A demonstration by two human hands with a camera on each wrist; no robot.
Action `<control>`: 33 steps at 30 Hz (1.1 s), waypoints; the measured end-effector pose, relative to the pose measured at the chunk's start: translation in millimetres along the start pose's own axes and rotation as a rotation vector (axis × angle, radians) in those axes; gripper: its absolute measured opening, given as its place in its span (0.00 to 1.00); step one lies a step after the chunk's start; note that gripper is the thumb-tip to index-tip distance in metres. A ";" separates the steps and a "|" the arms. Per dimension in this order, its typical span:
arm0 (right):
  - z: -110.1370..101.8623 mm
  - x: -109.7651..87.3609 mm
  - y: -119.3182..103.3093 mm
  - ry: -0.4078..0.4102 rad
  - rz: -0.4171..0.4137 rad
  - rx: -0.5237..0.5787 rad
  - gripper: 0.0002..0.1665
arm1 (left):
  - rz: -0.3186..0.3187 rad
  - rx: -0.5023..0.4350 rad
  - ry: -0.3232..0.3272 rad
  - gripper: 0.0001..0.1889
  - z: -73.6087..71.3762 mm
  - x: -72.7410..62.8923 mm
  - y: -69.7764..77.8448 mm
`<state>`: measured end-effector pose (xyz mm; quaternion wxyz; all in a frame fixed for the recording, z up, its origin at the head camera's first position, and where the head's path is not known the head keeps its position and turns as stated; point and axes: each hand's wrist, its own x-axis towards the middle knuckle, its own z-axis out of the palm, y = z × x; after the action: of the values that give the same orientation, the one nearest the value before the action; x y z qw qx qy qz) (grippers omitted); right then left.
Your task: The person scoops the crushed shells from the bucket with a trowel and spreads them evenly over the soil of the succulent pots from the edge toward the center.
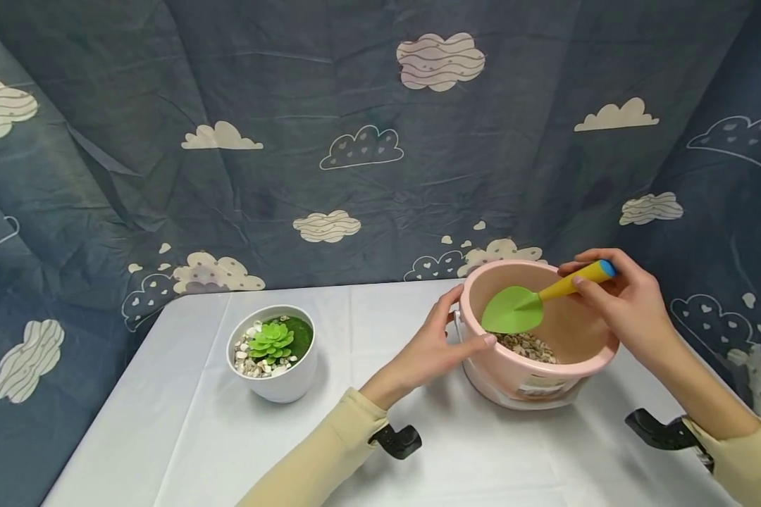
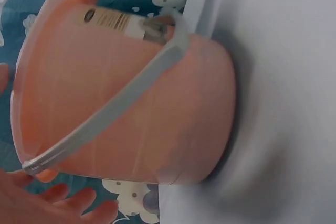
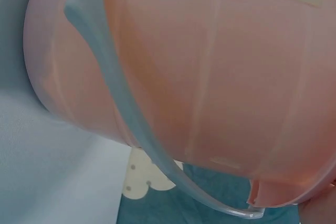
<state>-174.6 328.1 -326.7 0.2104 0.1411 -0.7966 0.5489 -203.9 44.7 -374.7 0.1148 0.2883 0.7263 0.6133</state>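
Observation:
A toy trowel (image 1: 512, 310) with a green blade and a blue-tipped yellow handle slants down into the pink bucket (image 1: 539, 389). My right hand (image 1: 634, 303) pinches its handle between thumb and fingers, above the right rim. Pebbles (image 1: 526, 345) lie inside the bucket, partly behind the blade and front wall. Against the bucket's left side rests my left hand (image 1: 434, 352), thumb at the rim and fingers spread along the outside. In the left wrist view, fingers (image 2: 79, 200) show next to the end of the bucket's grey handle (image 2: 121, 98), which hangs down.
To the left stands a white pot (image 1: 285, 386) with a green succulent (image 1: 271, 341), white stones and a dark green patch. A white cloth (image 1: 209, 451) covers the table. Dark curtains (image 1: 292, 190) with cloud prints hang close behind and at both sides.

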 end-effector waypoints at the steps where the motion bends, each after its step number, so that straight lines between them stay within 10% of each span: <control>1: -0.1 1.2 0.6 -0.005 0.003 -0.008 0.20 | -0.012 -0.013 -0.005 0.46 -0.3 4.1 0.7; 6: 0.2 9.6 3.7 -0.033 0.030 -0.098 0.21 | -0.094 -0.050 -0.033 0.50 -2.8 19.1 3.4; 17: -6.2 30.9 14.2 -0.187 -0.035 -0.125 0.24 | -0.069 -0.152 -0.179 0.51 -8.9 29.7 -2.8; 24: -8.7 46.9 21.2 -0.307 -0.134 -0.173 0.22 | -0.042 -0.183 -0.197 0.50 -10.2 30.3 -5.7; 33: -10.6 56.3 17.4 -0.416 -0.071 -0.274 0.21 | -0.064 -0.191 -0.197 0.49 -11.3 30.0 -4.4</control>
<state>-229.6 344.5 -310.0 0.0784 0.2490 -0.8842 0.3874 -235.2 51.8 -370.9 0.2317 0.3115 0.6588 0.6444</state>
